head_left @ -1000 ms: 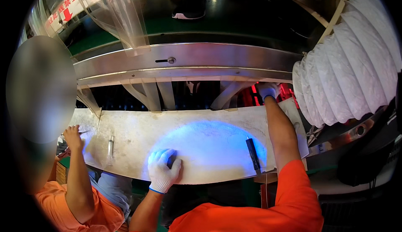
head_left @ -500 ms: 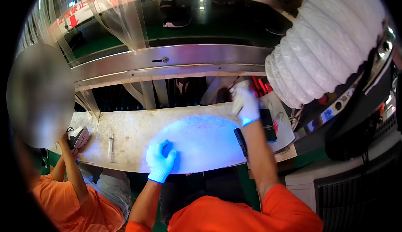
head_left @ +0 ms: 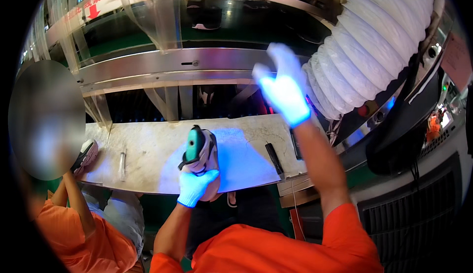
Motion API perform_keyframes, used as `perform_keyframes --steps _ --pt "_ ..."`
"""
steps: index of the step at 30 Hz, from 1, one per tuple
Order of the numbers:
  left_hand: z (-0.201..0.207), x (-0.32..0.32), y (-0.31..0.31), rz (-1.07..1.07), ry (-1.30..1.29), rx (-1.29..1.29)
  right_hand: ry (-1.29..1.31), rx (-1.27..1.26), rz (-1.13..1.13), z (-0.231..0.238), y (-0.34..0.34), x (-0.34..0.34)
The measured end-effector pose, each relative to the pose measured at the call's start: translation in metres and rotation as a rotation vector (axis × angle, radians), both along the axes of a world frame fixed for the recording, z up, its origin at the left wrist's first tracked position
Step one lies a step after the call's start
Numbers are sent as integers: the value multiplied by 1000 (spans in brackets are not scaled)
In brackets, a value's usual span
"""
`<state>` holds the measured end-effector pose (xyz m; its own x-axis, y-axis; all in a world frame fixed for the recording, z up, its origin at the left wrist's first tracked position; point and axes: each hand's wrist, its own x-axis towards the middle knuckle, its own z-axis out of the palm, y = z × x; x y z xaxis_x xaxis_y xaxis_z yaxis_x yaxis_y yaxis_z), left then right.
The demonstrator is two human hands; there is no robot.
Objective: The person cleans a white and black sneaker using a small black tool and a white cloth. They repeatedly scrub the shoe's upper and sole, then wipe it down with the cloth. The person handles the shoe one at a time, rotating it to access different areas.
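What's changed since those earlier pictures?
The left hand, empty earlier, now holds a shoe. The right hand moved up from below the metal rail and is open. The syringe and black tool still lie on the table.

The left hand (head_left: 195,188), bare of any load on the tabletop a second ago, now grips a shoe (head_left: 199,154) with a teal inside and dark-edged opening. The right hand (head_left: 284,89), earlier reaching into the red-lit gap beyond the table, has come out and is now raised in front of the metal rail (head_left: 143,66), fingers spread, its glove glowing bright blue.
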<state>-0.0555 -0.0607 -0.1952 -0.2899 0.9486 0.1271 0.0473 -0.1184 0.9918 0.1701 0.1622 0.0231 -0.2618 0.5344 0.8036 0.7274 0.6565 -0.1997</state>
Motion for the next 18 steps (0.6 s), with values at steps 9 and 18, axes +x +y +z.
perform_keyframes --steps 9,18 --pt "-2 6 2 63 71 6 -201 -539 -1028 88 216 37" --pt "-15 -7 -3 110 108 14 -359 -194 -701 60 175 -33"
